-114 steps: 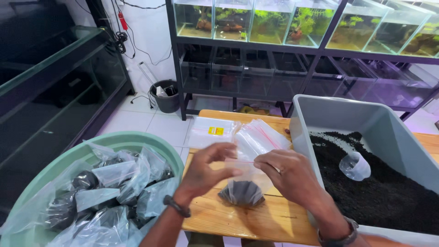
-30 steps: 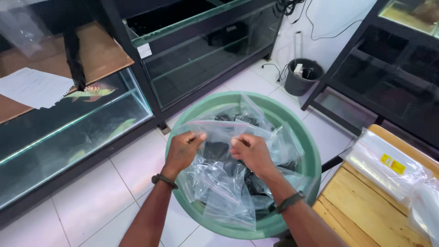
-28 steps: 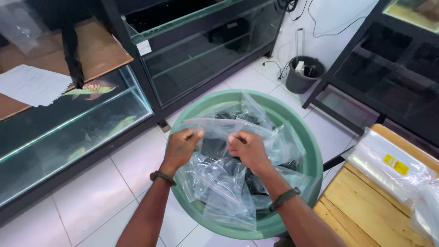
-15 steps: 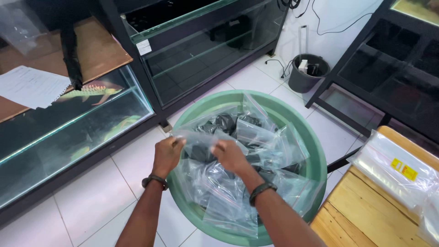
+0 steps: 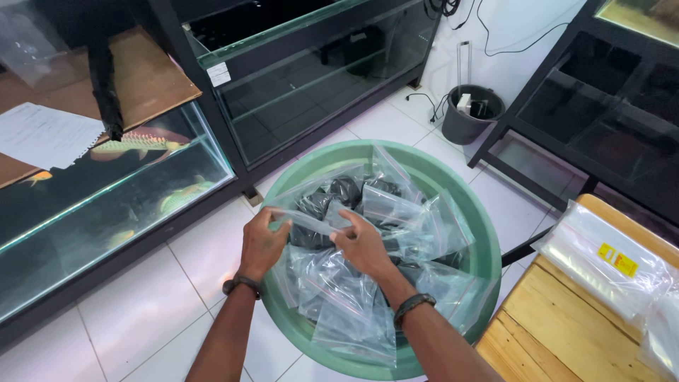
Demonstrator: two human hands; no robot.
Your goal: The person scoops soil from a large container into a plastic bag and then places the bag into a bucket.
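Note:
My left hand (image 5: 260, 242) and my right hand (image 5: 362, 244) both pinch the top edge of a clear plastic zip bag (image 5: 309, 222), stretched between them over a round green basin (image 5: 472, 212). The bag hangs down with dark material in its lower part. The basin is full of several more clear bags (image 5: 396, 212) holding dark soil-like material. Each wrist wears a dark bracelet.
A glass aquarium with fish (image 5: 134, 145) stands at the left, and dark glass tanks (image 5: 311, 71) behind the basin. A wooden table (image 5: 566, 332) at the lower right carries a stack of empty clear bags (image 5: 601, 258). A grey bucket (image 5: 470, 117) sits on the white tile floor.
My view turned from the wooden table and grey soil bin to the green basin. Over the last second both hands lowered the bag and shifted left above the basin.

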